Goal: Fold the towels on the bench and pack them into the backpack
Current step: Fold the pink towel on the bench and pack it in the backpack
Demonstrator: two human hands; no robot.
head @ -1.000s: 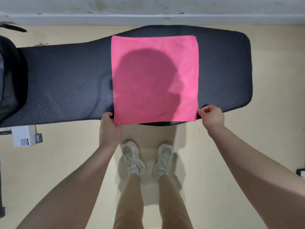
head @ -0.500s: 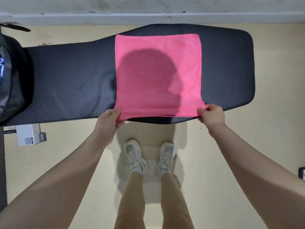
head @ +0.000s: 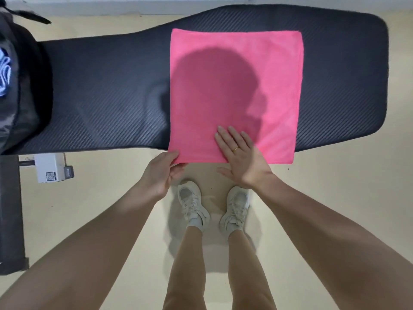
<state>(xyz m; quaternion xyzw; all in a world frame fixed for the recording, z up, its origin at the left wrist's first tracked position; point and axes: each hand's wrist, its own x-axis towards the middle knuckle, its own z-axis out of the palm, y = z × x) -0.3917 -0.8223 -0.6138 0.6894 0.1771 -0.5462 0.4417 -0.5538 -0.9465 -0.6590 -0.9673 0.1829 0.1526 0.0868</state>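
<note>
our left hand (head: 161,173) pinches the near-left corner of the square pink cloth towel (head: 234,86) on the black padded bench (head: 107,90); our right hand (head: 242,156) lies flat, fingers spread, on it.

No readable words, numbers or brand names show anywhere. The only sign is a small square QR-type code (head: 50,176) printed on the near face of a white box (head: 49,167), which sits on the floor at the left, just below the near edge of the worktop (head: 107,92). The code's pattern is too small to make out, and any print beside it is blurred.
</note>
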